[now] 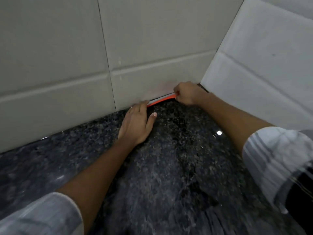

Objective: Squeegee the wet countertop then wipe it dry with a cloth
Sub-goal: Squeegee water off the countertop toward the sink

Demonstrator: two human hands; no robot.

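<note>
1. The right hand (187,93) is closing its grip in a fist around the right end of the orange squeegee (160,100), deep in the corner where the two tiled walls meet.
2. The left hand (137,123) is lying flat, fingers together and thumb spread, its fingertips pressing on the squeegee's left end; it is not wrapped around anything.
3. The squeegee is lying along the back edge of the dark speckled tabletop (169,167), right against the foot of the back wall (67,56), so no room is showing behind it.
4. The side wall (262,65) is boxing in the right hand, touching or nearly so; which, I cannot tell.
5. Open tabletop is stretching toward the camera and off to the left.
6. Both hands are hiding the squeegee's ends, and only a thin orange strip with a pale line above is showing.
7. The light sleeves (274,160) and near tabletop are blurring, and the frame is cutting them off.
</note>
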